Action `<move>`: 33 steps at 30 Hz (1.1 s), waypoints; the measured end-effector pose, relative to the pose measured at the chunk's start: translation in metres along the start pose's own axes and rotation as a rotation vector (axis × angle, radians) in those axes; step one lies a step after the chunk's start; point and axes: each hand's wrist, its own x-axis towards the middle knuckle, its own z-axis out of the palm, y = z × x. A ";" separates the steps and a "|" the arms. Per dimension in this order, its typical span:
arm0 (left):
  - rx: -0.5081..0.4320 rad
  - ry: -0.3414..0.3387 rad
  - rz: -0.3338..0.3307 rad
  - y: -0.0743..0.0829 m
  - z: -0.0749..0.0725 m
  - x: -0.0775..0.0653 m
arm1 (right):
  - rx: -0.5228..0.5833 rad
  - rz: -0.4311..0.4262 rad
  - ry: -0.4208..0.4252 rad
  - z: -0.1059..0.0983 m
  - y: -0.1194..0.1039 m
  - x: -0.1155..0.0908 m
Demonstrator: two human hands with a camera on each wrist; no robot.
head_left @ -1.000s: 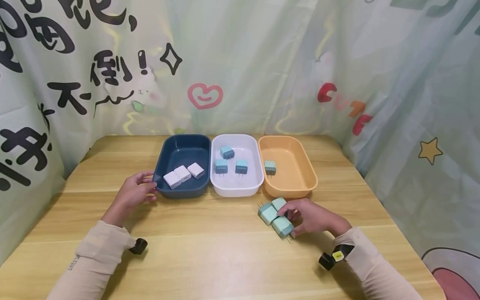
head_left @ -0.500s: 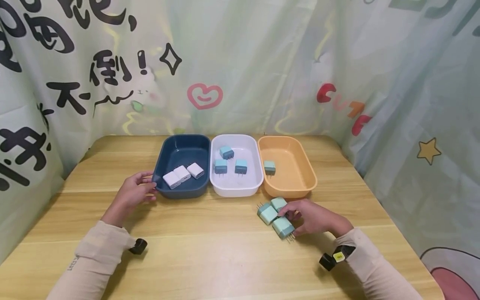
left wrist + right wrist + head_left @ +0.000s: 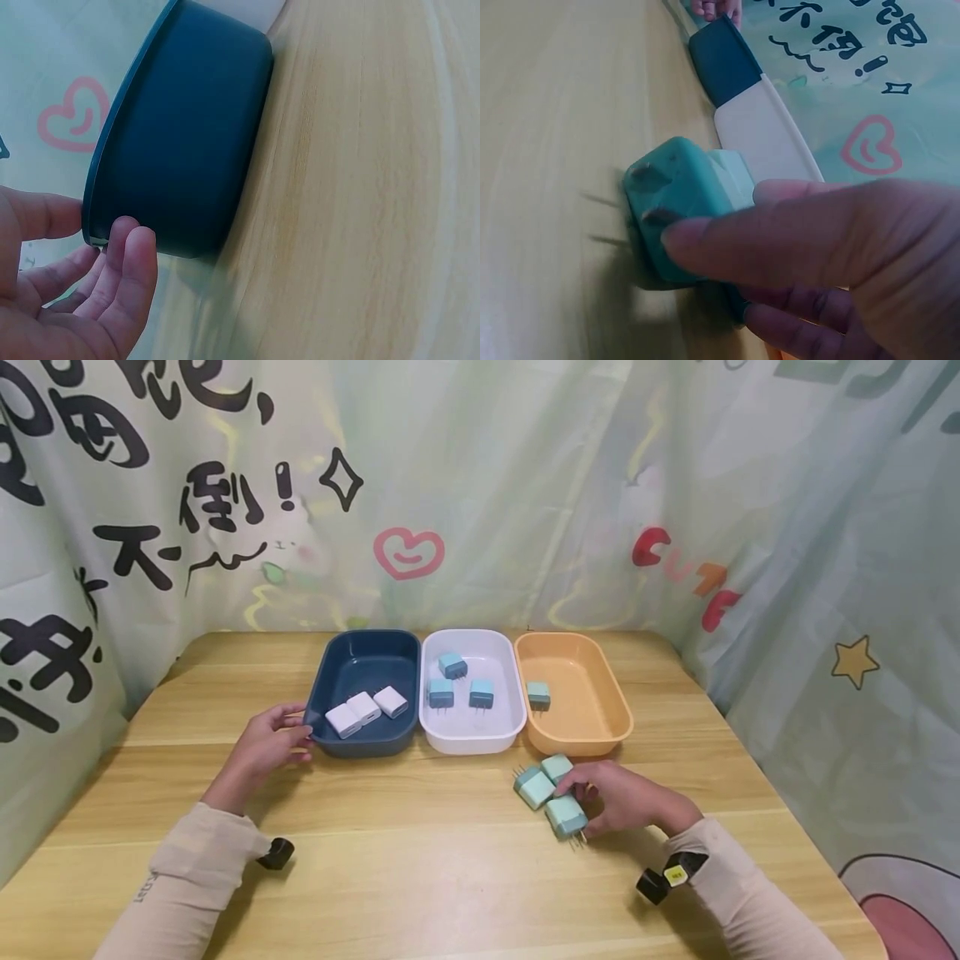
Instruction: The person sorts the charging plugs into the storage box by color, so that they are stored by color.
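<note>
My left hand [image 3: 272, 739] pinches the near left corner of a dark blue tray [image 3: 180, 127], thumb and fingers at its rim. White charger plugs [image 3: 363, 707] lie inside that tray. Below the orange tray [image 3: 592, 693], my right hand [image 3: 626, 795] pinches a two-tone green charger plug [image 3: 566, 817]. Its thumb [image 3: 727, 244] presses the pronged face in the right wrist view. Two more green charger plugs sit close against it, one on the left [image 3: 534, 787] and one behind [image 3: 557, 767], partly hidden by the fingers.
Between the blue and orange trays stands a white tray [image 3: 474, 739] with blue charger plugs [image 3: 481, 694] in it. One green charger plug [image 3: 538, 695] is in the orange tray. The wooden table [image 3: 420, 860] ends at a printed curtain [image 3: 510, 527].
The green charger plug in my right hand has shifted and turned very slightly towards me. My left hand stays at the blue tray's corner.
</note>
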 end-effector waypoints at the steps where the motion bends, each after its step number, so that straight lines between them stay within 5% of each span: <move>1: 0.001 0.000 -0.001 0.000 0.000 0.000 | 0.004 -0.002 0.001 0.000 0.000 0.000; 33: 0.011 0.009 -0.025 0.000 0.000 0.000 | 0.033 -0.051 0.051 -0.018 0.000 0.002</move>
